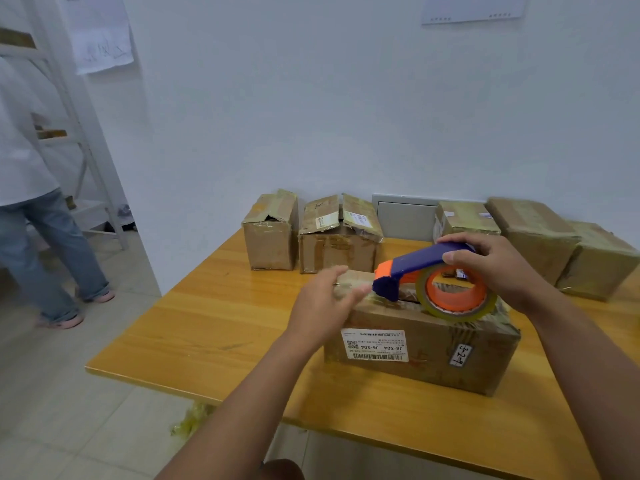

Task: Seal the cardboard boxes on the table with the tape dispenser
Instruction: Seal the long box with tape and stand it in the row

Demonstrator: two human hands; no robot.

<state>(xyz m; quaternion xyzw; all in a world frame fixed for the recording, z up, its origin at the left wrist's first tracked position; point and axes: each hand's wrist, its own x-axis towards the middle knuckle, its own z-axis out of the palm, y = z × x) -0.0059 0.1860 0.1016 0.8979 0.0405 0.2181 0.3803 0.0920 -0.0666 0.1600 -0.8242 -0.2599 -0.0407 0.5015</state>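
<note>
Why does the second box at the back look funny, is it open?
Open. The second box from the left has its top flaps lifted into a peak with a gap between them, not taped flat.

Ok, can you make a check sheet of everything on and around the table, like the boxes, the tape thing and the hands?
Surface: wooden table, glossy, bearing several boxes.
Job's things: front box with a white label; tape dispenser, blue and orange, resting on its top.
Other boxes: two boxes at the back left with flaps not flat; three boxes at the back right, taped.
Clutter: crumpled tape scrap on the floor beside the table.
Hands: left hand with straight fingers on the box's top edge; right hand grips the dispenser.
Cables: nothing seen.
Surroundings: white wall, tiled floor, another person standing at left.
</note>
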